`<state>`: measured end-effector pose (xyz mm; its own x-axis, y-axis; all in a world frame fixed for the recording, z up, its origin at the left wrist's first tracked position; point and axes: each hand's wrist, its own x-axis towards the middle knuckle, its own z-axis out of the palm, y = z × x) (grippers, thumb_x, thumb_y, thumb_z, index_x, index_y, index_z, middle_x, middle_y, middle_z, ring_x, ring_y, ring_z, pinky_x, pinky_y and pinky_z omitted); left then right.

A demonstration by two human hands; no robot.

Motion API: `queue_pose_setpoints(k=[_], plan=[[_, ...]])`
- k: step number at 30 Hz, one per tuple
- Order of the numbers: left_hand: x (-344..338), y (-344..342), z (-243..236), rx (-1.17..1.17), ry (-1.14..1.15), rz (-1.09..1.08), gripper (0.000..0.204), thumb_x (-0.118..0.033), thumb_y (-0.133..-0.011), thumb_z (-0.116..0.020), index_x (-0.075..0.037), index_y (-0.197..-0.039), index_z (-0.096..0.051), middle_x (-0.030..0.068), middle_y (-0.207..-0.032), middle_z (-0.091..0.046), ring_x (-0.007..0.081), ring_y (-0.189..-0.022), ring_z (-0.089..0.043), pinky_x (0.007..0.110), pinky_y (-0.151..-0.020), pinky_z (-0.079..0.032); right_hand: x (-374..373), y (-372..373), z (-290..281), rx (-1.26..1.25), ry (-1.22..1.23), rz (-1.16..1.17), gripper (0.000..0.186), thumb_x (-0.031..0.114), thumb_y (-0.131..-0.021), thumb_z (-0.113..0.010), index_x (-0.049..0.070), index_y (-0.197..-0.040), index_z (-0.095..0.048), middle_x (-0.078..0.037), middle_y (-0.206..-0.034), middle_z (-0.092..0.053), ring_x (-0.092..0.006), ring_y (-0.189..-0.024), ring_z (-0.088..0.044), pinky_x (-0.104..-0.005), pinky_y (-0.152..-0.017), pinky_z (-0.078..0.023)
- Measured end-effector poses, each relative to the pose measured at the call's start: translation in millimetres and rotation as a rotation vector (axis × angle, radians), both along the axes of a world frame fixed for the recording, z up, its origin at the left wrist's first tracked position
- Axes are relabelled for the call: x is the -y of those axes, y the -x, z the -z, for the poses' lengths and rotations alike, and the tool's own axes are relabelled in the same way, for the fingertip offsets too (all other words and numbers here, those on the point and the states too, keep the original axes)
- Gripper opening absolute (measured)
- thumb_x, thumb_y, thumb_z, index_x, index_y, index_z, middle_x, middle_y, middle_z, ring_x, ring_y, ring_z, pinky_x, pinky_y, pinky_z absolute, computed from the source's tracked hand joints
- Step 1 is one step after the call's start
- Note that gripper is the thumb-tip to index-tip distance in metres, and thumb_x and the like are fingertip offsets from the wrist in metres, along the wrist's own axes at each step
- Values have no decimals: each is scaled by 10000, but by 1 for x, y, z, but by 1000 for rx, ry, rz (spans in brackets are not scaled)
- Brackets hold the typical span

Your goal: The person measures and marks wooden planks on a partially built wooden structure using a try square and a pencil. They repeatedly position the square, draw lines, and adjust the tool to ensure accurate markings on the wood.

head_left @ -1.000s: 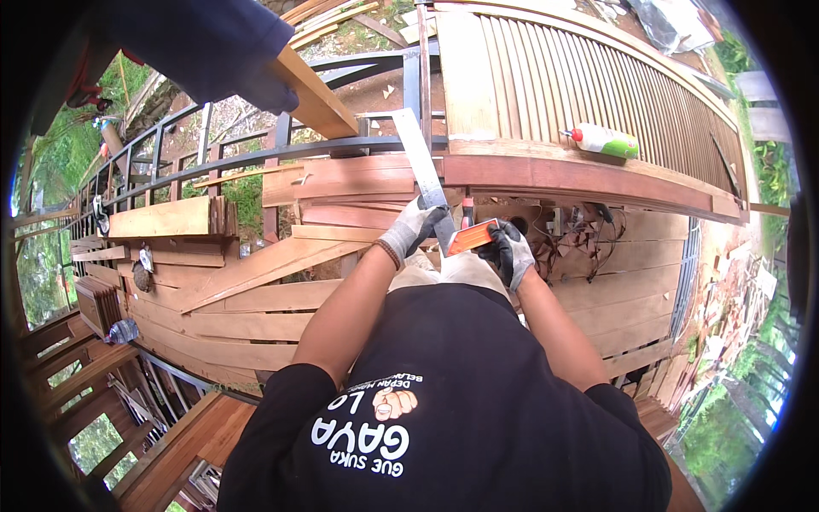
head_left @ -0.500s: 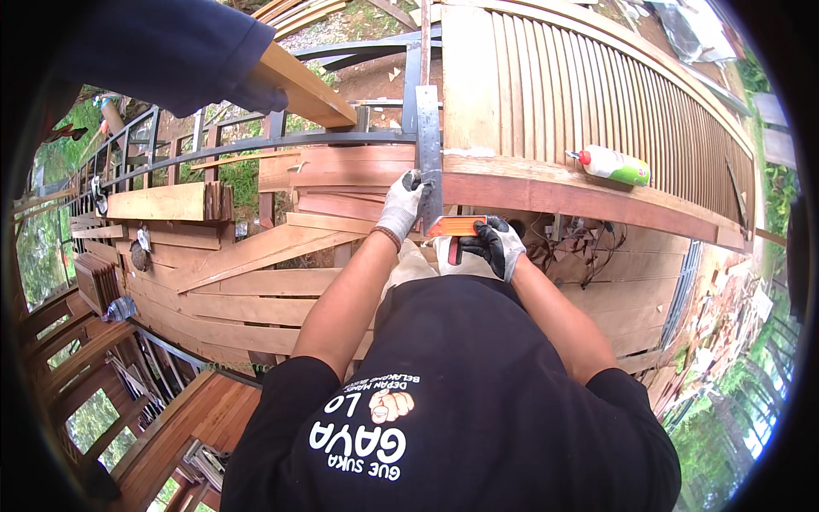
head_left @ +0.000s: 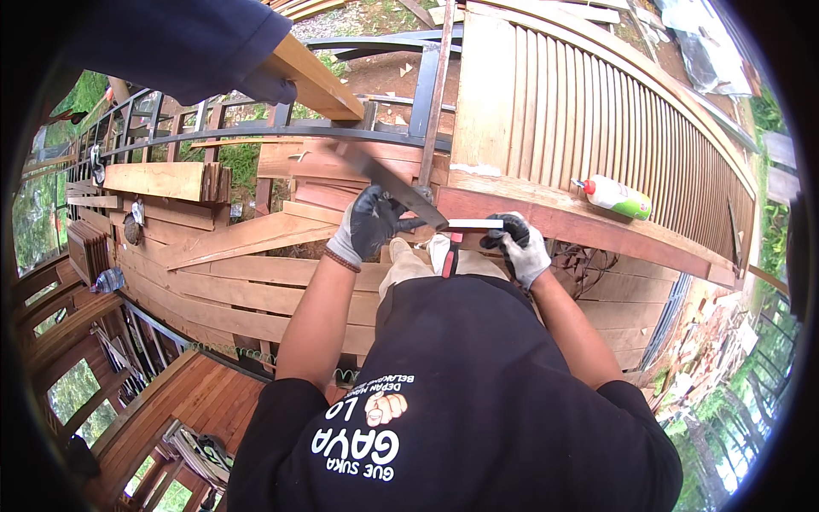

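The long flat metal square with the orange handle (head_left: pixel 401 191) has swung over leftward, handle now edge-on and white, and the grey-and-black-gloved left hand (head_left: pixel 368 224) kinda spread its fingers.

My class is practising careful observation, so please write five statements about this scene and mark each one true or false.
1. The right hand holds the try square by its handle. True.
2. The right hand is bare. False: it is gloved.
3. A red-capped bottle rests on the slatted wooden panel. True.
4. The bottle stands upright. False: it lies on its side.
5. The left hand is gloved and close to the try square's blade. True.
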<state>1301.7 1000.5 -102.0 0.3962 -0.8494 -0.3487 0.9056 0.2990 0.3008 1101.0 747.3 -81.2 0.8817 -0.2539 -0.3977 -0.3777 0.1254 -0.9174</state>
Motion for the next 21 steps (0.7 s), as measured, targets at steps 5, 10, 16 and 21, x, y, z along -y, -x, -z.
queue_pose_setpoints(k=[5,10,16,21], plan=[[1,-17,-48,645,-271,416,502,-358,-1024,-574,28,-1345,-558,177,-1327,-615,304,-1240,-611,451,-1047,-519,52,-59,-67,95,271,-335,322,-65,-903,-489,-24,-1183,-643,-112,-1077,-701,-174,-971,-671,-306,-917,-527],[-41,-77,-27,513,-398,185,451,-297,-1060,-495,68,-1312,-574,172,-1229,-674,269,-1164,-661,403,-999,-538,90,-89,-116,177,100,-327,336,-40,-911,-516,-16,-1224,-635,-99,-1086,-712,-168,-1015,-665,-311,-915,-534],[19,-24,-111,754,-425,422,451,-139,-945,-641,28,-1357,-565,117,-1304,-645,173,-1181,-610,323,-1027,-482,72,-117,-146,244,799,-634,315,106,-926,-597,57,-1229,-668,-141,-1038,-730,-263,-974,-699,-339,-877,-540],[76,39,-58,1537,-810,441,346,-204,-903,-682,15,-1166,-634,202,-1046,-719,353,-963,-695,428,-852,-538,51,-155,-100,245,358,-378,321,172,-958,-627,69,-1262,-622,-158,-1064,-735,-258,-989,-704,-356,-905,-538]])
